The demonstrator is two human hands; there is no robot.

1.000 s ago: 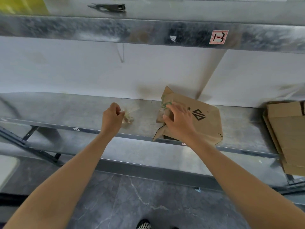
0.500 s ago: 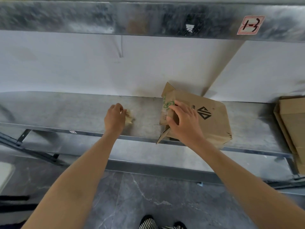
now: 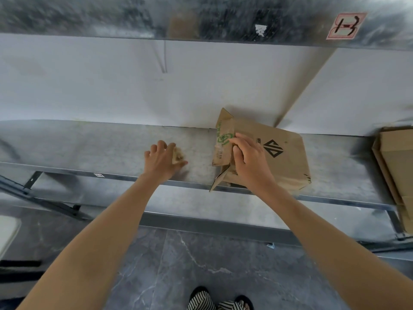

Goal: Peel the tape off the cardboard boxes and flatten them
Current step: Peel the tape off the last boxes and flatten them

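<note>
left hand (image 3: 164, 162): a second ago we had it balled up around the tape wad (image 3: 178, 154). Now the fingers are spread, with the wad against the shelf (image 3: 89, 142) between index finger and thumb. Looks like we're dropping it, not gripping it.
right hand (image 3: 250, 159): hasn't budged, fingers still curled over the edge of the open end flap, holding it.
cardboard box (image 3: 283, 166): on its side on the shelf, just right of the wad, with its front corner hanging over the shelf lip. The end flaps are loose.
what it means: we reckon the tape's off this end, so flattening comes next. Can't see whether the far end is still taped.
flattened cardboard (image 3: 395, 166): stacked at the right end of the shelf, probably where this one ends up.
</note>
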